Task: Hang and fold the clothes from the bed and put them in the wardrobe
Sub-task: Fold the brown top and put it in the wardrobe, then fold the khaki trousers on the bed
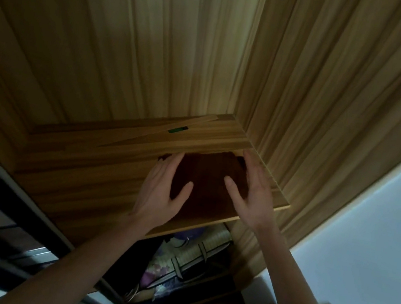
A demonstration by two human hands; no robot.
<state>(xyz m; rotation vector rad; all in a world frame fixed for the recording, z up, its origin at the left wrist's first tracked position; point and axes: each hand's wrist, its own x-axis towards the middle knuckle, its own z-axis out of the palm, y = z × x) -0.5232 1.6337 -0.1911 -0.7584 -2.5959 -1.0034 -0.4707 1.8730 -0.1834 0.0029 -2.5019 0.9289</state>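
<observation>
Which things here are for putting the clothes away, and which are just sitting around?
For the job:
- folded dark garment
- wardrobe shelf
- left hand
- right hand

Just there:
- patterned bag under the shelf
- green sticker

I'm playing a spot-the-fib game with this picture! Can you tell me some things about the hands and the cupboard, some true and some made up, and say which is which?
1. A dark folded garment lies on the wooden shelf. True.
2. The left hand and right hand are on opposite sides of the garment. True.
3. The right hand holds a hanger. False: it holds nothing, and its fingers are straight beside the garment.
4. The space under the shelf has nothing in it. False: a flowery fabric bag with straps sits there.
5. A small green sticker sits on the shelf behind the garment. True.
</observation>
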